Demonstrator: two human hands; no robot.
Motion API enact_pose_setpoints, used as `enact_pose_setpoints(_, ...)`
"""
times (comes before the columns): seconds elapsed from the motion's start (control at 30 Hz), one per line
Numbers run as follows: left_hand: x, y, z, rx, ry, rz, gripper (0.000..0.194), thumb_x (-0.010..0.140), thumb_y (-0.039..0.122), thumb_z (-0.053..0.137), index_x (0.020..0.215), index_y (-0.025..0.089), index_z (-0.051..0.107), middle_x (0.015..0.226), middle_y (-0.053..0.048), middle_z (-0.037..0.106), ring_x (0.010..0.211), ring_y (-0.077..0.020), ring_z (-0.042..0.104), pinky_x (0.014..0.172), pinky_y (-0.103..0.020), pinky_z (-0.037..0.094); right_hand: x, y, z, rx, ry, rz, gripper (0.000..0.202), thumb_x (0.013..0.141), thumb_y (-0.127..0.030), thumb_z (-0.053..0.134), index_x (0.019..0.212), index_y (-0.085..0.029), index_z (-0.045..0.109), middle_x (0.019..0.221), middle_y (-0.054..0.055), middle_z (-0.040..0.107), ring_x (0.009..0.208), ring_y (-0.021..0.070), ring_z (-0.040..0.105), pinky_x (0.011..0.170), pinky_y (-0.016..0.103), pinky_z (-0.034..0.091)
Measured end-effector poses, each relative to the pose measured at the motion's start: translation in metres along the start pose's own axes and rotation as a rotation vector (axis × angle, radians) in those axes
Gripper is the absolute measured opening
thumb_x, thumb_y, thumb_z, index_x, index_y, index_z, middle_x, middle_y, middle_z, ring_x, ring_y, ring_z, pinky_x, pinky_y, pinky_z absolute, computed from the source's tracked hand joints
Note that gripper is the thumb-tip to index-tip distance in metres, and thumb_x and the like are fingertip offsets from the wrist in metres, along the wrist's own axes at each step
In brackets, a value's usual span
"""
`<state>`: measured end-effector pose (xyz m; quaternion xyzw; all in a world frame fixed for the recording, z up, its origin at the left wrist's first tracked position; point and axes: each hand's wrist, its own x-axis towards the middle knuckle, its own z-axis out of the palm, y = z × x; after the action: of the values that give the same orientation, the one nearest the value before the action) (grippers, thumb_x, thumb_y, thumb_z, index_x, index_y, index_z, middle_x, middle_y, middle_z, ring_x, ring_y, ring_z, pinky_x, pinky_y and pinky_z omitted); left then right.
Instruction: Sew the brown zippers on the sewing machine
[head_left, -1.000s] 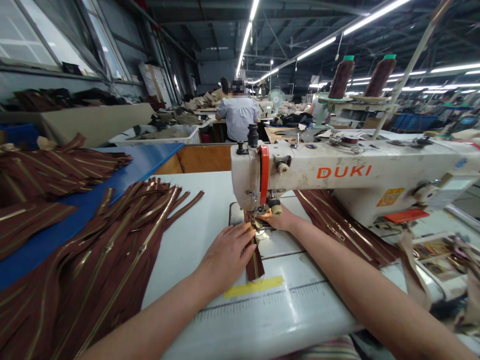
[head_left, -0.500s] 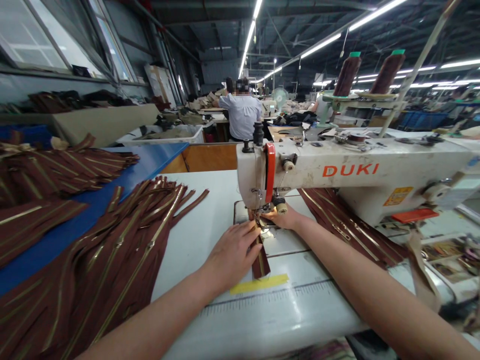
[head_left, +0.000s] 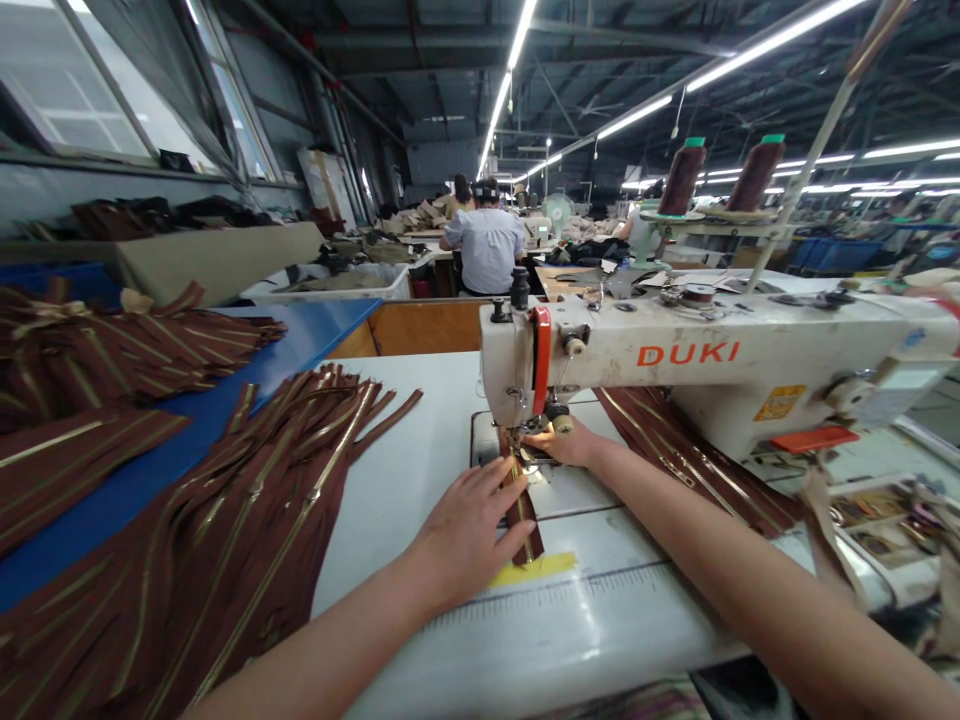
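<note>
A brown zipper [head_left: 523,520] with gold teeth lies lengthwise under the needle area of a white sewing machine [head_left: 600,345] marked DUKI. My left hand [head_left: 472,520] rests on the zipper's left side just in front of the presser foot, fingers stretched out and thumb apart. Beyond the foot, my right hand [head_left: 566,443] reaches in from the right, its fingers closed together at the zipper's far part. The machine's parts hide some of those fingertips. More brown zippers [head_left: 660,440] pass beneath the machine arm, right of my right hand.
A large pile of brown zippers [head_left: 247,500] covers the left side; another heap [head_left: 127,345] lies on a blue surface [head_left: 330,325]. Yellow tape [head_left: 551,567] and a printed ruler [head_left: 600,582] mark the front. Thread cones [head_left: 682,180] stand behind. A person [head_left: 487,245] sits ahead.
The view has shifted slightly. My left hand has slid a little toward me and right, covering the tape's left end, and its thumb is spread wider. My right hand stays beside the presser foot.
</note>
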<state>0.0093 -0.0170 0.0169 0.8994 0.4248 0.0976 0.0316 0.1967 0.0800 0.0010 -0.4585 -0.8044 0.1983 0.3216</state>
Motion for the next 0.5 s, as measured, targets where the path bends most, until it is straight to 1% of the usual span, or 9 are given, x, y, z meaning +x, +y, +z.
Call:
enact_pose_setpoints(0.1, 0.0, -0.001, 0.001, 0.002, 0.018, 0.007, 0.045, 0.089, 0.035, 0.055, 0.129, 0.015, 0.053, 0.139, -0.016, 0.047, 0.128, -0.029, 0.044, 0.105, -0.048, 0.037, -0.002, -0.005, -0.007, -0.028, 0.009, 0.046, 0.009, 0.079, -0.021, 0.064, 0.085, -0.017, 0.071, 0.079, 0.003, 0.07, 0.072, 0.018, 0.063, 0.069, 0.026, 0.05)
enact_pose_setpoints(0.2, 0.0, -0.002, 0.003, -0.014, 0.05, 0.016, 0.044, 0.089, 0.035, 0.055, 0.127, 0.015, 0.053, 0.137, -0.016, 0.048, 0.127, -0.029, 0.045, 0.105, -0.048, 0.038, -0.014, -0.013, -0.015, -0.069, 0.063, 0.085, 0.011, 0.082, -0.018, 0.06, 0.082, -0.014, 0.07, 0.08, 0.006, 0.069, 0.074, 0.0194, 0.061, 0.072, 0.028, 0.048)
enact_pose_setpoints(0.3, -0.002, -0.002, 0.004, -0.032, 0.06, 0.01, 0.045, 0.088, 0.035, 0.057, 0.128, 0.014, 0.053, 0.137, -0.015, 0.05, 0.127, -0.0285, 0.046, 0.105, -0.048, 0.037, -0.043, -0.025, -0.018, -0.11, 0.132, 0.104, 0.014, 0.085, -0.013, 0.054, 0.085, -0.013, 0.068, 0.086, 0.009, 0.067, 0.083, 0.0213, 0.059, 0.077, 0.032, 0.046)
enact_pose_setpoints(0.37, -0.005, 0.001, 0.004, -0.033, 0.061, -0.006, 0.045, 0.087, 0.034, 0.057, 0.128, 0.013, 0.053, 0.136, -0.015, 0.051, 0.126, -0.028, 0.046, 0.106, -0.046, 0.037, -0.069, -0.036, -0.016, -0.137, 0.16, 0.06, 0.015, 0.085, -0.01, 0.054, 0.088, -0.014, 0.068, 0.088, 0.008, 0.065, 0.088, 0.0223, 0.056, 0.08, 0.033, 0.045)
enact_pose_setpoints(0.43, -0.008, 0.006, 0.002, -0.026, 0.069, -0.013, 0.044, 0.087, 0.033, 0.057, 0.127, 0.013, 0.053, 0.134, -0.014, 0.053, 0.126, -0.0278, 0.047, 0.105, -0.045, 0.038, -0.093, -0.049, -0.01, -0.135, 0.114, -0.027, 0.017, 0.086, -0.008, 0.053, 0.092, -0.015, 0.068, 0.09, 0.008, 0.063, 0.089, 0.0219, 0.054, 0.081, 0.034, 0.046)
enact_pose_setpoints(0.5, -0.011, 0.011, 0.001, -0.017, 0.085, -0.006, 0.042, 0.087, 0.032, 0.057, 0.125, 0.013, 0.055, 0.131, -0.014, 0.055, 0.124, -0.0279, 0.049, 0.104, -0.045, 0.039, -0.111, -0.061, -0.003, -0.14, 0.07, -0.055, 0.018, 0.088, -0.008, 0.053, 0.098, -0.015, 0.067, 0.093, 0.009, 0.06, 0.091, 0.0227, 0.052, 0.082, 0.035, 0.046)
